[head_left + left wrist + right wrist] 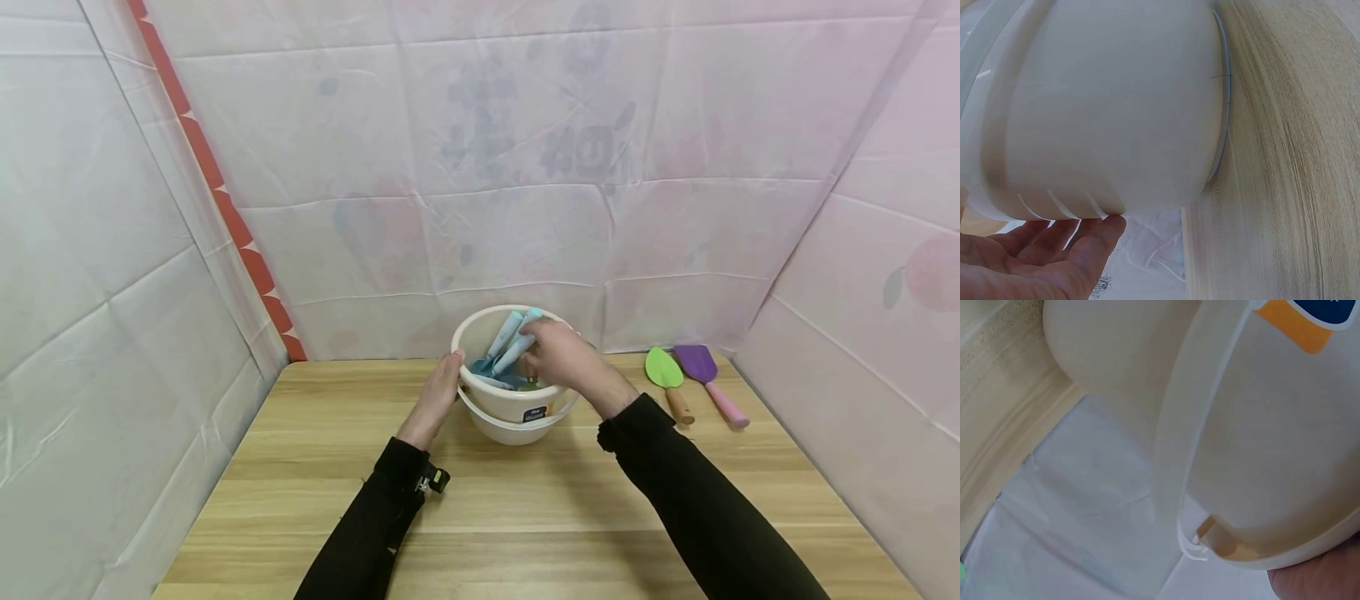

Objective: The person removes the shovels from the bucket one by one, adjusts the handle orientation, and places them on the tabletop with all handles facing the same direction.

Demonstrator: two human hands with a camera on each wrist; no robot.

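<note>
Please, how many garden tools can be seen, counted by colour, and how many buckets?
Light blue tools in the bucket, at the right hand: 2
Green trowel on the table: 1
Purple trowel on the table: 1
White bucket, left hand on its side: 1
Total: 5

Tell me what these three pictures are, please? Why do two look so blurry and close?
They show one moment from three cameras on a person. The head camera sees a wooden table with a white bucket. The left hand touches the bucket's side. The right hand reaches inside, among light blue tool handles; I can't tell if its fingers grip one. A green shovel and a purple shovel lie nearby. The other two cameras sit on the wrists, so they see the bucket's wall very close.
</note>
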